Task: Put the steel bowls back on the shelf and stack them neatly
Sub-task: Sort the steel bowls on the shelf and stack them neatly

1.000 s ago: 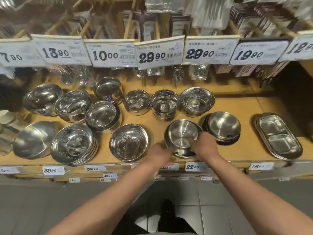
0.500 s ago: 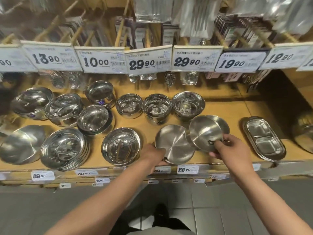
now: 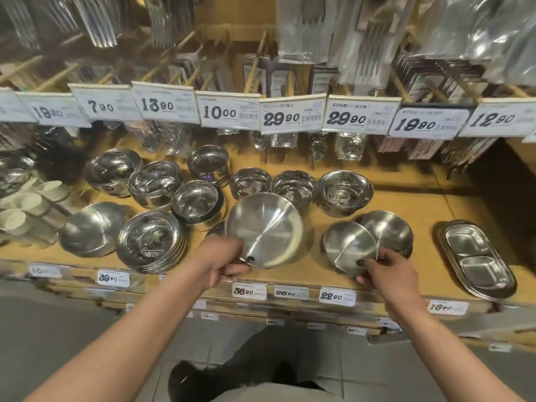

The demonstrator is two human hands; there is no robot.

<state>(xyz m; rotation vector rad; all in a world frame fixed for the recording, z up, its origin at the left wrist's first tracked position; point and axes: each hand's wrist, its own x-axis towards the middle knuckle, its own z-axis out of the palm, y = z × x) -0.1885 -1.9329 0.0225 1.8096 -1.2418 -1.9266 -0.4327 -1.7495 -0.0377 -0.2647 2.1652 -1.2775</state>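
Note:
My left hand [image 3: 224, 261] grips the near rim of a wide brushed steel bowl [image 3: 265, 229], tilted up off the wooden shelf [image 3: 406, 204] so its inside faces me. My right hand [image 3: 387, 271] holds a smaller steel bowl [image 3: 349, 246] by its rim, also tilted, just in front of a stack of like bowls [image 3: 388, 230] resting on the shelf. Several shiny steel bowls stand behind in a row, such as one at centre [image 3: 294, 187] and one to its right [image 3: 345, 191].
Stacked steel plates [image 3: 149, 240] and a lidded bowl [image 3: 91, 227] sit at the left front. A two-compartment steel tray stack [image 3: 477, 258] lies at the right. Price tags [image 3: 291, 117] and hanging cutlery packs overhang the shelf's back. White cups [image 3: 17, 203] stand far left.
My left hand has lifted the wide bowl off the shelf and tilted it up. My right hand has lowered its smaller bowl nearer the shelf's front. The camera has shifted left and closer.

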